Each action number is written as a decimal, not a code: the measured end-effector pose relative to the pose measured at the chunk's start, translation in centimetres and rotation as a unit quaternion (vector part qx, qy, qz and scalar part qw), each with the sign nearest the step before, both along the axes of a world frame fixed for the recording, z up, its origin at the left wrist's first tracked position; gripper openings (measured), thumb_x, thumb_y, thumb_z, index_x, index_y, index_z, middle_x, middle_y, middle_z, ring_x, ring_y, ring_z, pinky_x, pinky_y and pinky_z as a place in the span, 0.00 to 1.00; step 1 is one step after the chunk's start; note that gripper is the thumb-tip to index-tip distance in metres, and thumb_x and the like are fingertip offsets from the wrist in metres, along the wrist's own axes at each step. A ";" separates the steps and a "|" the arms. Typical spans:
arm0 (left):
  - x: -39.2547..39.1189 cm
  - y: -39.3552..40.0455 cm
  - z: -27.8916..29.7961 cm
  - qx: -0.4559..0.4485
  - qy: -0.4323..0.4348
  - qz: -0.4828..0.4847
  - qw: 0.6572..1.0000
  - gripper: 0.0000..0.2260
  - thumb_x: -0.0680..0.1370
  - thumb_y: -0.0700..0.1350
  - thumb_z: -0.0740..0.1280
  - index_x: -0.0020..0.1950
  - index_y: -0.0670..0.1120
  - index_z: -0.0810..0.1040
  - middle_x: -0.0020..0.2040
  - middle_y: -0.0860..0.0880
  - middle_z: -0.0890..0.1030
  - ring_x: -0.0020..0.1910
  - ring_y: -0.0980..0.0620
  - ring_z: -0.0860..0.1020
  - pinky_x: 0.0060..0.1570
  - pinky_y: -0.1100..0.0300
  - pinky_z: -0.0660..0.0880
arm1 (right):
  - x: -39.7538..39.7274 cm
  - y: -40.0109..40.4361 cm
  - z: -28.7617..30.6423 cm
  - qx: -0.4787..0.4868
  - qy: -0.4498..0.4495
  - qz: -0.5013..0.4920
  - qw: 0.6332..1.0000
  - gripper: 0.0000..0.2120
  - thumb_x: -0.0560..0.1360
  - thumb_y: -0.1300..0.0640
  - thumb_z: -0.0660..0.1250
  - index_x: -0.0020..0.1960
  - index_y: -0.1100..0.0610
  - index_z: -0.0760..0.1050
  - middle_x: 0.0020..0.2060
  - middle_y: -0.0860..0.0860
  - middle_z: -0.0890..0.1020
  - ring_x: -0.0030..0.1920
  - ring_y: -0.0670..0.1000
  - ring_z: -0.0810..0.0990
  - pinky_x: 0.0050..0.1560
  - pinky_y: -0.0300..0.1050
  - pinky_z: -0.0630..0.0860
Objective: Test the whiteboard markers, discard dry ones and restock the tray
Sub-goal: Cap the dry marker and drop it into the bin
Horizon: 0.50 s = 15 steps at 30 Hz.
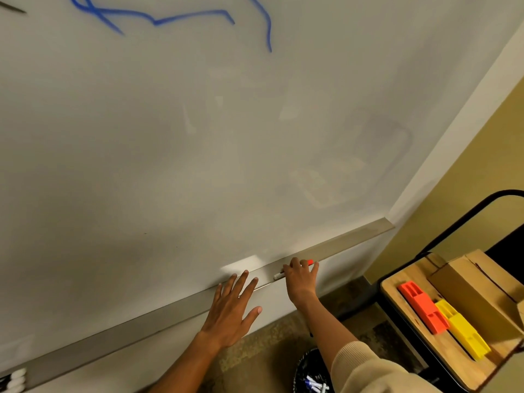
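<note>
My right hand (300,279) curls over the red-capped marker (295,268) on the tray (354,239) to lift it; my left hand (232,310) rests flat, fingers spread, steadying me.

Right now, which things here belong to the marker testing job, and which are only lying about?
Job: red-capped marker under the right hand, whiteboard tray, whiteboard, bin with discarded markers, left hand.
Lying about: orange block, yellow block, cardboard box.
</note>
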<state>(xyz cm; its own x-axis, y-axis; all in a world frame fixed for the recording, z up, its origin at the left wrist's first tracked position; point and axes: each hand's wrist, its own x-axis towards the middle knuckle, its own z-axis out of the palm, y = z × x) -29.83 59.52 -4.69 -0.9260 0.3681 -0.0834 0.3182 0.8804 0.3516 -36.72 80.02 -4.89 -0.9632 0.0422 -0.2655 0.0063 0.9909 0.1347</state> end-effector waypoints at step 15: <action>0.3 -3.1 1.4 0.021 -0.011 0.018 1.000 0.39 0.70 0.74 0.34 0.77 0.58 0.41 0.79 0.55 0.38 0.78 0.52 0.40 0.76 0.51 0.42 | 0.7 -4.7 -0.9 -0.176 0.054 0.061 0.981 0.13 0.79 0.52 0.68 0.62 0.46 0.80 0.62 0.50 0.76 0.66 0.56 0.71 0.74 0.62 0.58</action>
